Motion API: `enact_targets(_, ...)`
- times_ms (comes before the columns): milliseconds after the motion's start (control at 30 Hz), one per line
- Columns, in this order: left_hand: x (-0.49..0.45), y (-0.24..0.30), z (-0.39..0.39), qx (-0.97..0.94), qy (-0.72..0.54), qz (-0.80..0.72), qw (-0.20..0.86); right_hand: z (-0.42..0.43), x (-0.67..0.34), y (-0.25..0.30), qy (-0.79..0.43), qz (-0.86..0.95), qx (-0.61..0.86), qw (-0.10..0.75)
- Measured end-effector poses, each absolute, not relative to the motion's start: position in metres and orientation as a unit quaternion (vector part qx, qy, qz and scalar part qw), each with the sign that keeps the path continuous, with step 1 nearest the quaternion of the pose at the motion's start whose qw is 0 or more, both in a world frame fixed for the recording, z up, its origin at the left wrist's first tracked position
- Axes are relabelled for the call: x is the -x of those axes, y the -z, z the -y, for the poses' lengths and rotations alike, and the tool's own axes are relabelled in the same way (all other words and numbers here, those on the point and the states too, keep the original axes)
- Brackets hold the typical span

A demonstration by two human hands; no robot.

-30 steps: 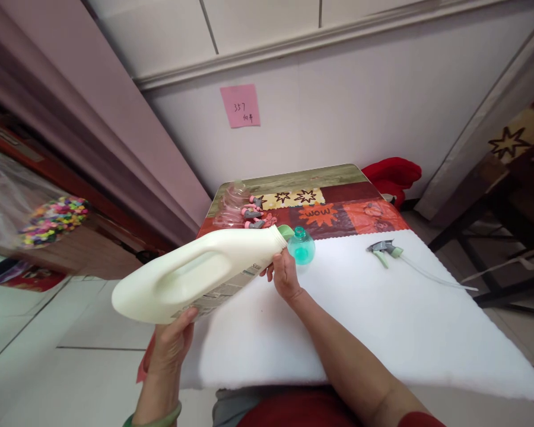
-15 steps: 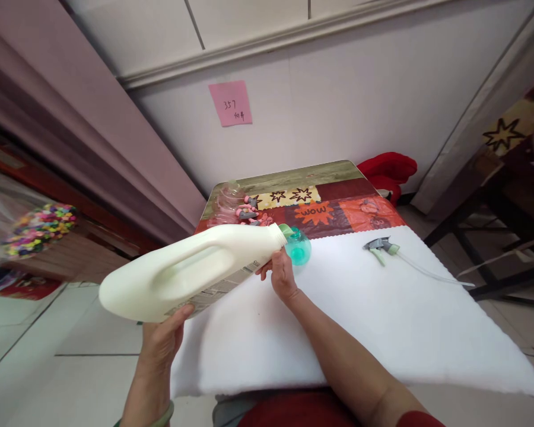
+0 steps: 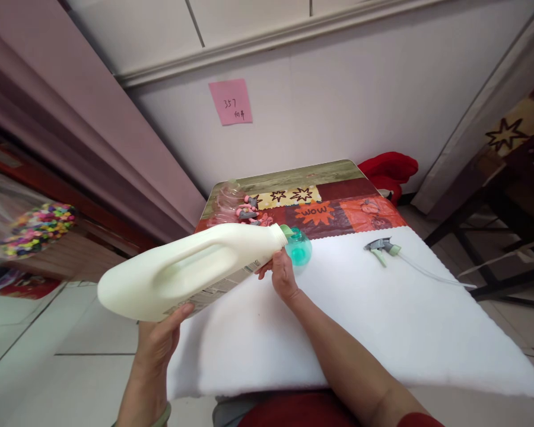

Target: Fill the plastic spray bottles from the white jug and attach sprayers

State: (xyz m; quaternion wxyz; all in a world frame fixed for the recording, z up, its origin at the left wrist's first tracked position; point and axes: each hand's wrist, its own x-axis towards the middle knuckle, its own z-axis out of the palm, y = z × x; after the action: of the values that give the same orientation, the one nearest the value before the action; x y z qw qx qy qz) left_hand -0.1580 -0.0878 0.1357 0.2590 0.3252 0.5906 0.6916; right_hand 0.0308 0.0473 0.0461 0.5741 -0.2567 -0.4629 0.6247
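Observation:
A large cream plastic jug (image 3: 191,270) with a moulded handle lies tilted nearly on its side, its uncapped neck to the right. My left hand (image 3: 167,326) grips its base end from below. My right hand (image 3: 281,271) is closed around the underside of the neck. At the mouth, a green spout lip meets the opening of a translucent teal bottle (image 3: 299,249) standing on the white cloth (image 3: 338,320). Whether liquid is flowing cannot be seen. Right of the bottle lies a grey and green trigger sprayer head (image 3: 385,248) with its clear dip tube (image 3: 436,276).
Clear bottles (image 3: 226,201) and pink-and-grey spray heads (image 3: 248,212) are grouped at the table's back left. A patterned cover (image 3: 314,212) shows at the rear. Colourful small pieces (image 3: 40,230) are at far left; a red object (image 3: 389,172) is behind the table.
The jug and both hands hold almost the same pose. The jug's base end has shifted very slightly left; the bottle and sprayer head stay in place.

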Motion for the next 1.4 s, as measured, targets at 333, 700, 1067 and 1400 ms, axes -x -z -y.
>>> enact_targets(333, 0.1580, -0.1397, 0.0860, -0.330, -0.682, -0.599, 0.258, -0.0487, -0.0289, -0.0414, -0.632, 0.451, 0.262, 0.573)
enact_targets(700, 0.1577, -0.1406, 0.0885, -0.343, -0.685, -0.586, 0.264, -0.0490, -0.0282, -0.0419, -0.633, 0.443, 0.260, 0.579)
enact_targets(1067, 0.1619, -0.1383, 0.0897, -0.361, -0.679, -0.584, 0.259, -0.0492, -0.0273, -0.0416, -0.635, 0.435, 0.255, 0.586)
enact_targets(1400, 0.1638, -0.1404, 0.0914, -0.367, -0.659, -0.602, 0.262, -0.0476, -0.0267, -0.0429, -0.630, 0.434, 0.248, 0.593)
